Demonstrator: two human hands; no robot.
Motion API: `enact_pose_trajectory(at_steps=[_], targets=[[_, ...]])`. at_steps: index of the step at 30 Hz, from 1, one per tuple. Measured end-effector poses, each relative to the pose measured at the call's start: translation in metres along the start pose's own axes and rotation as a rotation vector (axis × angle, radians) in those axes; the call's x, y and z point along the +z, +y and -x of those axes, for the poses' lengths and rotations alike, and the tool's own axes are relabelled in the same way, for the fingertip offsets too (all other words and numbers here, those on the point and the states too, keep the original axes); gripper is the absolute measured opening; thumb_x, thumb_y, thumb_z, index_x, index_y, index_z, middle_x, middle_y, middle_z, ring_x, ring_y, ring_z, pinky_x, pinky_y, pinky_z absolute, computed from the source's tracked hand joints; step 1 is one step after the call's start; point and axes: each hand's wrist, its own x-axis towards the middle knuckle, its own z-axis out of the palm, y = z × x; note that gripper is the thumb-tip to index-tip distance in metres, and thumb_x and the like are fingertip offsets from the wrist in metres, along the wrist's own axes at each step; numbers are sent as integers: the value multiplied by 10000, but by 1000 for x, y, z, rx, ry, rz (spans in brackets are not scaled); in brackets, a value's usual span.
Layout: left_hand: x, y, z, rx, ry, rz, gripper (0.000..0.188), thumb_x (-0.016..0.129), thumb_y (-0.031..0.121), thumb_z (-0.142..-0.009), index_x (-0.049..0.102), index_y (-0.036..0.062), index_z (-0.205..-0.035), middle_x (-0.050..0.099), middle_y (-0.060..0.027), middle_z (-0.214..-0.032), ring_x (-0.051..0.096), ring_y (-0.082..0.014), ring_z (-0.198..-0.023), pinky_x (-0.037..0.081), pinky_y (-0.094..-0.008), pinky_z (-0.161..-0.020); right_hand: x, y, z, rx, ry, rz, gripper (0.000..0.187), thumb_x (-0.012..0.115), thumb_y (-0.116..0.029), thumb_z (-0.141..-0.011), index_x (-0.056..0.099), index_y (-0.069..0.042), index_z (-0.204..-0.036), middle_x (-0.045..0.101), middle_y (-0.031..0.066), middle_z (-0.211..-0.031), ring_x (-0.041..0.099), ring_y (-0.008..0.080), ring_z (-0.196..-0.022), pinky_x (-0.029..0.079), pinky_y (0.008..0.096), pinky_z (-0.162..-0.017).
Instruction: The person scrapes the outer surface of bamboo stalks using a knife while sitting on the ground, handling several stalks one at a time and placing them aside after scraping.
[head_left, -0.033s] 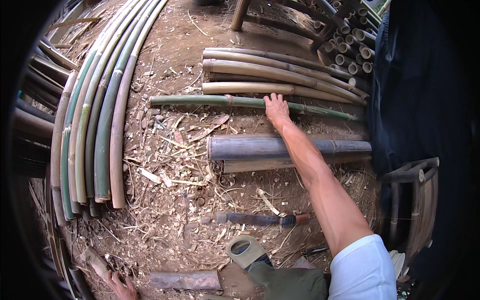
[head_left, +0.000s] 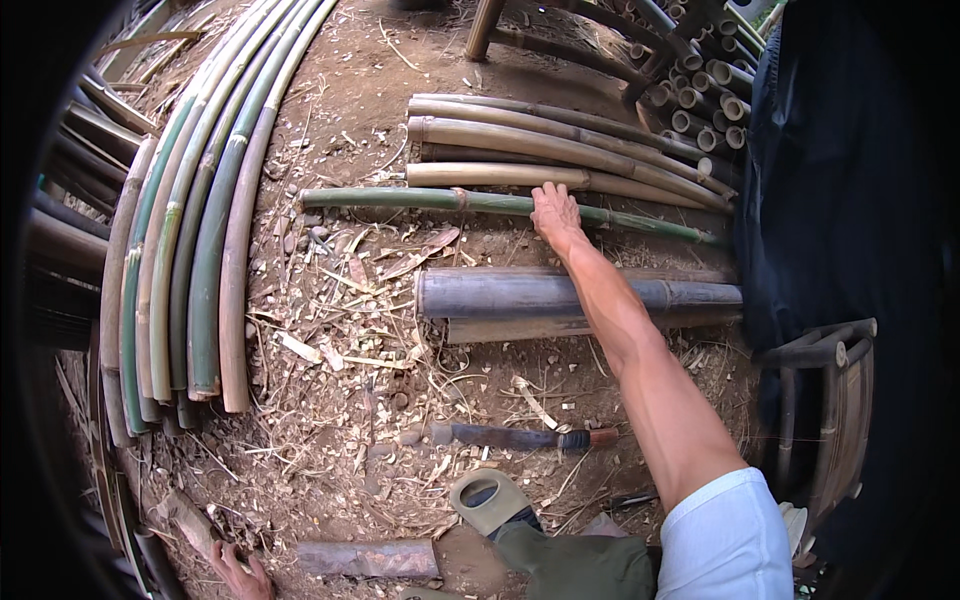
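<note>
My right hand [head_left: 556,214] reaches forward, its fingers curled over the middle of a thin green bamboo pole [head_left: 400,198] lying crosswise on the ground. At the lower left, my left hand [head_left: 241,575] is low with its fingers apart, beside the end of a rough wooden piece [head_left: 185,520]. Part of that hand is cut off by the picture's edge. A large knife [head_left: 500,437] with a dark blade lies between my foot and a thick dark bamboo pole [head_left: 500,294]. My right forearm passes over this thick pole and hides part of it.
Several tan bamboo poles [head_left: 500,174] lie just beyond the green one. Long green and brown poles [head_left: 205,300] are laid out at left. A stack of cut bamboo [head_left: 690,95] stands at back right, near dark cloth [head_left: 830,200]. Shavings litter the soil around a short bamboo piece [head_left: 368,559].
</note>
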Motion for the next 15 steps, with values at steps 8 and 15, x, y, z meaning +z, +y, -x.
enact_pose_trajectory(at_steps=[8, 15], targets=[[-17, 91, -4, -36, -91, 252, 407, 656, -6, -800, 543, 40, -1189, 416, -209, -1391, 404, -423, -1305, 359, -496, -1081, -7, -23, 14, 22, -62, -161, 612, 560, -45, -879, 352, -114, -1451, 387, 138, -1513, 421, 437, -1326, 481, 517, -1024], [-45, 36, 80, -197, -281, 198, 361, 690, 86, -803, 548, 26, -1130, 476, -205, -1265, 469, -408, -1215, 385, -480, -1044, 22, -21, -8, -40, 121, 118, 292, 471, -144, -961, 583, -132, -1231, 575, 89, -1222, 522, 355, -1158, 523, 498, -869]])
